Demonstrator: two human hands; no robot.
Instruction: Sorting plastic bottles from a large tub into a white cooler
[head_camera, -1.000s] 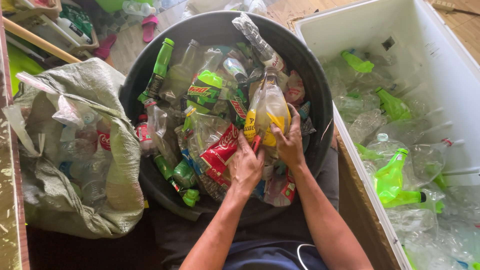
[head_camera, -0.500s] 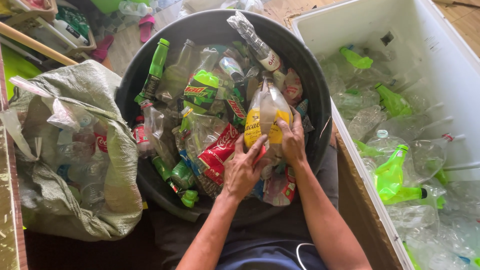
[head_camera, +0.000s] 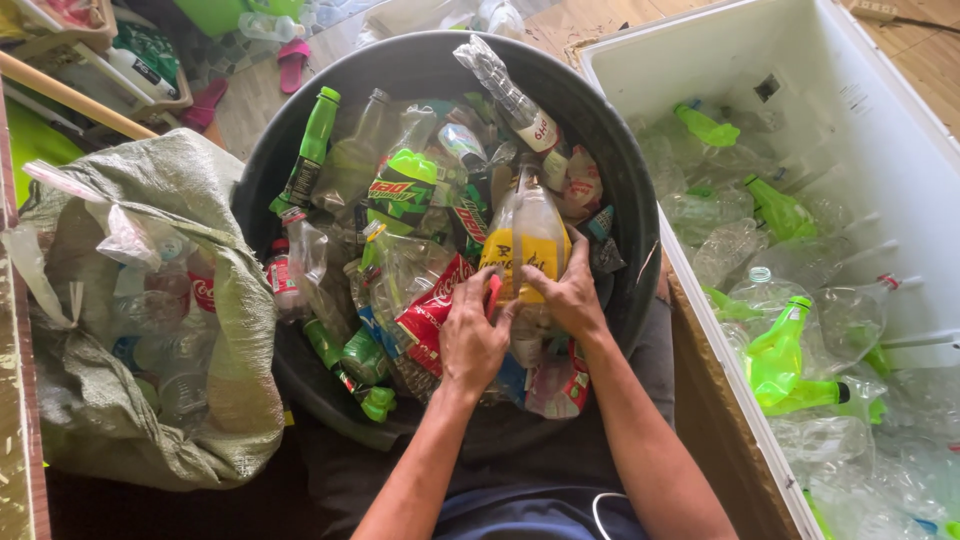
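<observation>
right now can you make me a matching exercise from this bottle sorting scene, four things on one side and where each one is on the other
Things:
1. clear bottle with yellow label
2. woven sack
3. white bin
4. pink sandal

Places:
A. on the floor beyond the black tub
B. left of the tub
C. right of the tub
D. between the left hand and right hand

Pairs: 1-D, 2-B, 3-C, 4-A
</observation>
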